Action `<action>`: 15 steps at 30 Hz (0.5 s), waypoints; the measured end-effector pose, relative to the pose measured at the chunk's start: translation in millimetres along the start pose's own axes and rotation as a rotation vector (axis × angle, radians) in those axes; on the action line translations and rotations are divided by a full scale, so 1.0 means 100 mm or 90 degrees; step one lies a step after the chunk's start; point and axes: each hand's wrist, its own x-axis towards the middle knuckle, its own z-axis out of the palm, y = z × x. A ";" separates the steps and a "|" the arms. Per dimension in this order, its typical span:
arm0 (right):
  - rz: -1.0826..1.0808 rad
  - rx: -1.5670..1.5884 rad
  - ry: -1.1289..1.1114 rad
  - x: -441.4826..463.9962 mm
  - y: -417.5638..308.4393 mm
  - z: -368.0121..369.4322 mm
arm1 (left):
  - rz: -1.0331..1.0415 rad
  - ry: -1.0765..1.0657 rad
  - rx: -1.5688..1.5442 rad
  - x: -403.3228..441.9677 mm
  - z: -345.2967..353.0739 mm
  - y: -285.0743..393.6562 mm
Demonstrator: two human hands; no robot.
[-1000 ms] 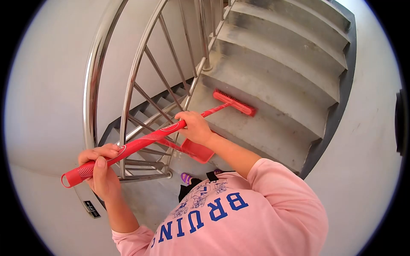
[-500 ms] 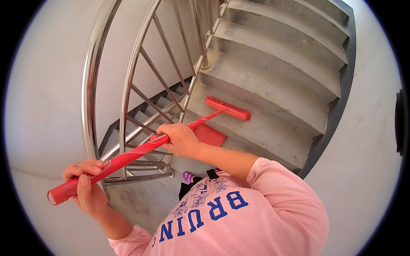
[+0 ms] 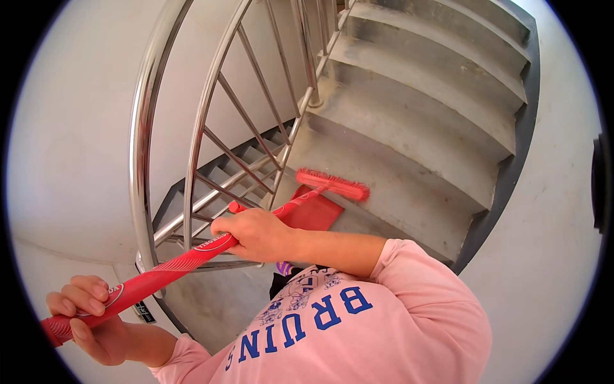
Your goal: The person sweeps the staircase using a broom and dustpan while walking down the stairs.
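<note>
Left fingers [image 3: 82,298] and right fingers [image 3: 233,225] clamp a red tubular broom handle [image 3: 166,274]; its red bristled head [image 3: 332,185] lies beyond both.

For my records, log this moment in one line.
left hand: gripping broom handle near end; right hand: gripping lower; red dustpan: partly behind handle

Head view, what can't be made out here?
All in the head view:
Broom handle: end beyond the left hand lost in the dark rim.
Dustpan: handle's middle hidden by the right hand.
Purple sandal: partly hidden by black clothing.
Black plaque: lettering too small.
</note>
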 end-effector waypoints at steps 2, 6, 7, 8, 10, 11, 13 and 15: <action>-0.001 -0.028 0.018 0.07 0.05 -0.06 | -0.015 0.017 -0.020 0.01 0.02 -0.03; -0.012 -0.111 0.128 0.19 0.55 -0.15 | -0.101 0.030 -0.069 -0.04 0.31 -0.43; -0.027 -0.135 0.169 0.19 0.77 -0.14 | -0.129 0.034 -0.066 -0.09 0.44 -0.56; -0.007 -0.139 0.174 0.16 0.98 -0.14 | -0.170 0.051 -0.075 -0.15 0.62 -0.68; 0.036 -0.149 0.186 0.10 1.27 -0.17 | -0.155 0.057 -0.022 -0.32 0.94 -0.83; 0.040 -0.135 0.185 0.07 1.33 -0.14 | -0.149 0.060 0.005 -0.36 1.02 -0.86; 0.051 -0.104 0.179 0.04 1.34 -0.05 | -0.165 0.090 0.008 -0.35 1.03 -0.84; 0.055 -0.104 0.191 0.04 1.29 -0.02 | -0.174 0.103 0.017 -0.35 1.02 -0.82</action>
